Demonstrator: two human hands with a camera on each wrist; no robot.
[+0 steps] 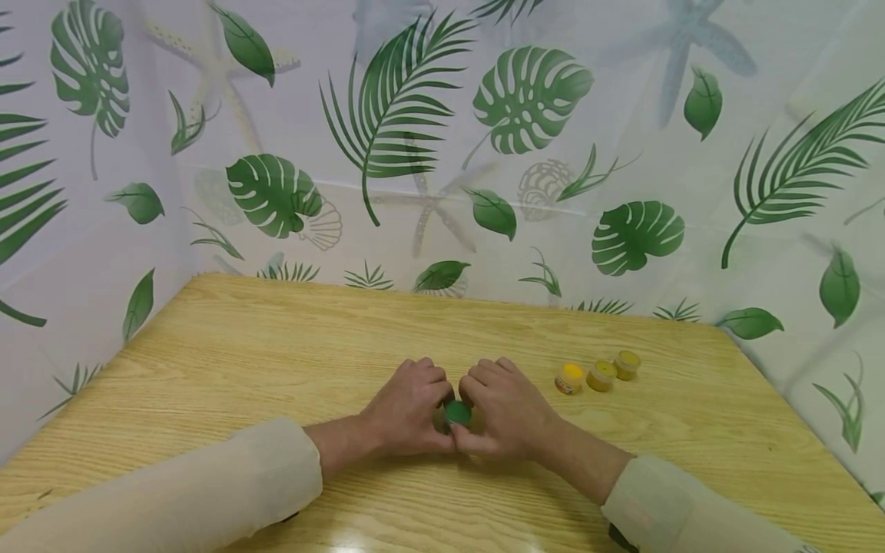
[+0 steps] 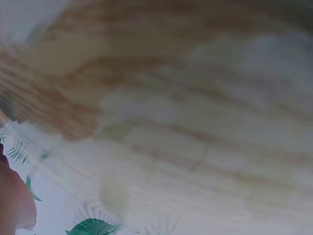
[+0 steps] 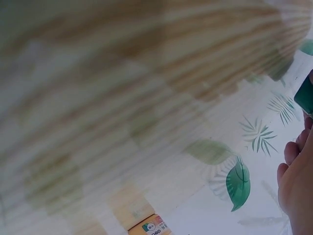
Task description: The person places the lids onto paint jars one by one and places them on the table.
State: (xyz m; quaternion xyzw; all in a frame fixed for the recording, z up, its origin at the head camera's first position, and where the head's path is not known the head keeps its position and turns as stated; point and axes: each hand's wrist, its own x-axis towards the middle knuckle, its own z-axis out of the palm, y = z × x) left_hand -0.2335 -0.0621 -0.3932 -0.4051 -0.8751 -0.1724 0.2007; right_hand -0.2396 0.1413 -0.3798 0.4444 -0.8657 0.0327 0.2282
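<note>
A small round tub with a green top (image 1: 457, 413) is between my two hands near the middle of the wooden table. My left hand (image 1: 411, 407) grips it from the left, fingers curled at the far side and thumb on the near side. From the right, my right hand (image 1: 508, 411) grips the same tub with curled fingers, its thumb at the near edge. The thumbs meet in front. The tub's sides are mostly hidden by the hands. In the right wrist view, part of the green tub (image 3: 305, 97) shows at the right edge. Only a sliver of hand (image 2: 17, 200) appears in the left wrist view.
To the right of my hands stand three small tubs: a bright yellow-topped one (image 1: 570, 374), a mustard one (image 1: 602, 375) and another mustard one (image 1: 628, 365). A leaf-printed white sheet (image 1: 429, 115) hangs behind the table (image 1: 276, 346) and along its sides.
</note>
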